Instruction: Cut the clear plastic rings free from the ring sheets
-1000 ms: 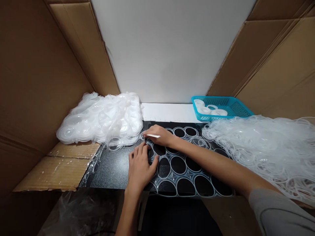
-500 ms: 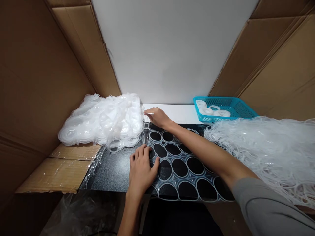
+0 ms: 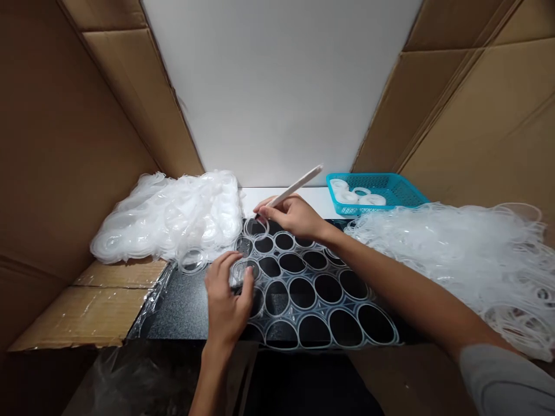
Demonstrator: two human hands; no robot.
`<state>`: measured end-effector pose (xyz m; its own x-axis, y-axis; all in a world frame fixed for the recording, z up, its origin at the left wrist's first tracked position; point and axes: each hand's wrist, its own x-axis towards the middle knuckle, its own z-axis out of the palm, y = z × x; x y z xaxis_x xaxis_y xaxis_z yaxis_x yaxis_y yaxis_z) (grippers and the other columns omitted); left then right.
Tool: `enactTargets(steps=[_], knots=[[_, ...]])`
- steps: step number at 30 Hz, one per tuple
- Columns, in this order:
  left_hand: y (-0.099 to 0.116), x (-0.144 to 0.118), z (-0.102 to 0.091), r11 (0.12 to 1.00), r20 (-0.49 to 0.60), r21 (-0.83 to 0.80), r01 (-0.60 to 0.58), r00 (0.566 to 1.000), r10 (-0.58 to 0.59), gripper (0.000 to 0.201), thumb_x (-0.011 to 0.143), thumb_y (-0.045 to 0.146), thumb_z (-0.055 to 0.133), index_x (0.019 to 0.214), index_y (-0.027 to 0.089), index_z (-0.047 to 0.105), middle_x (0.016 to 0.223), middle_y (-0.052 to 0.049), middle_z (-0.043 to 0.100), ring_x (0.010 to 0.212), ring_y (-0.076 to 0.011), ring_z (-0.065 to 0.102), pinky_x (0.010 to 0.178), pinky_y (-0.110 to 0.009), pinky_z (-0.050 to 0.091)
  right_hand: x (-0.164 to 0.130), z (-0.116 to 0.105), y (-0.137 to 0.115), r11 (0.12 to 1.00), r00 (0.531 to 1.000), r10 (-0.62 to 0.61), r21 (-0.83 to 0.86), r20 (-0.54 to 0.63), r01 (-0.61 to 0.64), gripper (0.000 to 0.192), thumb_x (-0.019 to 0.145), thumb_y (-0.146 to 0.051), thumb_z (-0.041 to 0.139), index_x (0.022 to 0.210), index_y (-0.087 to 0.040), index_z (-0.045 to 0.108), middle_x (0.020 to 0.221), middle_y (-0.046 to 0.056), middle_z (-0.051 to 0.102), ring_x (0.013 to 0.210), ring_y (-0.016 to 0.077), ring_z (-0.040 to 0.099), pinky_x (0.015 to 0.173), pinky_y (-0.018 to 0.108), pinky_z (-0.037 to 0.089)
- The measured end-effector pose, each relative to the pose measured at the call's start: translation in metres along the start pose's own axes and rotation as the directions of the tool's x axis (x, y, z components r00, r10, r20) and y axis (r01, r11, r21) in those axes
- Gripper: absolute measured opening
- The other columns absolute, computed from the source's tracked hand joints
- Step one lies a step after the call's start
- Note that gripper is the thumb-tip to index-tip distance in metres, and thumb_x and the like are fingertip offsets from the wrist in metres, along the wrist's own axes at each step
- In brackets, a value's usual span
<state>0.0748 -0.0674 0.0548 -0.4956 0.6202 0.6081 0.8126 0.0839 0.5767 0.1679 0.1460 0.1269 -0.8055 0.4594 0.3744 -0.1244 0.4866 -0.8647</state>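
My right hand [image 3: 292,215] is closed around a white pen-like tool [image 3: 297,186], its rear end pointing up to the right. The tool's dark lower tip is at a clear ring [image 3: 256,236] by the far left corner of a see-through plastic sheet [image 3: 299,306]. White-edged circles fill the sheet in rows on a black speckled table. My left hand [image 3: 228,294] is open, fingers apart and bent, over the sheet's left edge beside another clear ring [image 3: 238,271]. Whether its fingertips touch the sheet, I cannot tell.
A pile of clear, white-edged plastic pieces [image 3: 169,216] lies at the left, one loose ring [image 3: 192,261] at its front. At the right back, a blue basket [image 3: 403,193] holds several white rings. A tangled heap of clear plastic [image 3: 451,248] covers the right. Cardboard walls [image 3: 472,110] flank both sides.
My right hand has lifted and turned with the tool, which now points up to the right. My left hand has shifted left, its fingers more bent. The camera view has turned slightly right.
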Motion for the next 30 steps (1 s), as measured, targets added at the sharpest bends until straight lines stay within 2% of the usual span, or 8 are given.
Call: enactTargets(steps=[1,3,7,10,15,17,24,30], knots=[[0.01,0.0,-0.006,0.999,-0.071,-0.037,-0.011,0.997,0.008,0.023,0.099,0.032,0.061,0.12,0.025,0.062,0.121,-0.007,0.066,0.119,-0.0251,0.062,0.106,-0.044,0.049,-0.016,0.0,-0.011,0.997,0.999,0.036,0.07,0.025,-0.038,0.025,0.099,-0.039,0.063,0.099,-0.02,0.08,0.093,0.006,0.079,0.086,0.0191,0.071,0.084,0.035,0.059],[0.032,-0.004,-0.017,0.994,-0.131,-0.111,-0.006,0.991,-0.009,0.027,0.097,0.032,0.065,0.123,0.026,0.062,0.12,-0.006,0.066,0.115,-0.0239,0.063,0.099,-0.04,0.052,-0.046,0.002,-0.03,0.976,0.995,0.073,0.198,0.065,-0.085,0.026,0.098,-0.043,0.066,0.102,-0.021,0.08,0.089,0.005,0.078,0.084,0.0183,0.071,0.082,0.034,0.06],[0.071,-0.016,-0.028,0.967,-0.09,-0.252,0.034,0.994,-0.059,0.04,0.095,0.032,0.07,0.135,0.03,0.062,0.127,-0.006,0.063,0.115,-0.0234,0.063,0.094,-0.038,0.055,-0.089,0.004,-0.059,0.914,0.991,0.071,0.39,0.112,-0.11,0.024,0.095,-0.045,0.072,0.102,-0.024,0.081,0.092,0.005,0.078,0.085,0.0182,0.072,0.083,0.036,0.063],[0.087,-0.021,-0.034,0.939,-0.06,-0.336,0.069,0.994,-0.095,0.04,0.096,0.032,0.068,0.136,0.032,0.064,0.132,-0.006,0.062,0.112,-0.0214,0.064,0.094,-0.036,0.056,-0.109,0.004,-0.075,0.876,0.99,0.047,0.471,0.13,-0.103,0.019,0.096,-0.041,0.072,0.102,-0.025,0.082,0.093,0.005,0.078,0.085,0.0175,0.073,0.084,0.036,0.063],[0.1,-0.023,-0.056,0.923,-0.048,-0.383,0.043,0.997,-0.066,0.008,0.096,0.027,0.069,0.099,0.028,0.077,0.105,-0.002,0.069,0.101,-0.018,0.065,0.088,-0.029,0.055,-0.134,0.005,-0.091,0.84,0.989,0.038,0.532,0.14,-0.108,0.018,0.098,-0.039,0.072,0.102,-0.025,0.081,0.092,0.005,0.078,0.083,0.0168,0.073,0.084,0.036,0.064],[0.105,-0.025,-0.065,0.913,0.003,-0.405,0.053,0.998,-0.057,0.008,0.096,0.027,0.069,0.091,0.027,0.075,0.096,-0.001,0.069,0.095,-0.0171,0.065,0.084,-0.027,0.055,-0.142,0.007,-0.094,0.83,0.99,0.043,0.546,0.134,-0.11,0.019,0.097,-0.041,0.073,0.102,-0.024,0.081,0.091,0.005,0.078,0.083,0.0172,0.073,0.084,0.036,0.064],[0.115,-0.046,-0.083,0.833,0.159,-0.513,0.208,0.976,-0.146,0.009,0.094,0.032,0.072,0.091,0.025,0.077,0.089,-0.001,0.073,0.082,-0.0159,0.067,0.074,-0.024,0.056,-0.157,0.013,-0.106,0.794,0.989,0.027,0.599,0.142,-0.108,0.024,0.095,-0.045,0.074,0.102,-0.023,0.081,0.085,0.004,0.077,0.079,0.0164,0.071,0.081,0.034,0.062],[0.117,-0.06,-0.094,0.759,0.146,-0.589,0.277,0.96,-0.237,0.01,0.093,0.03,0.074,0.085,0.024,0.076,0.088,0.0,0.069,0.086,-0.0139,0.063,0.078,-0.02,0.052,-0.163,0.019,-0.113,0.74,0.974,0.042,0.648,0.222,-0.18,0.032,0.094,-0.05,0.075,0.104,-0.02,0.08,0.09,0.006,0.079,0.077,0.0149,0.072,0.081,0.032,0.061]])
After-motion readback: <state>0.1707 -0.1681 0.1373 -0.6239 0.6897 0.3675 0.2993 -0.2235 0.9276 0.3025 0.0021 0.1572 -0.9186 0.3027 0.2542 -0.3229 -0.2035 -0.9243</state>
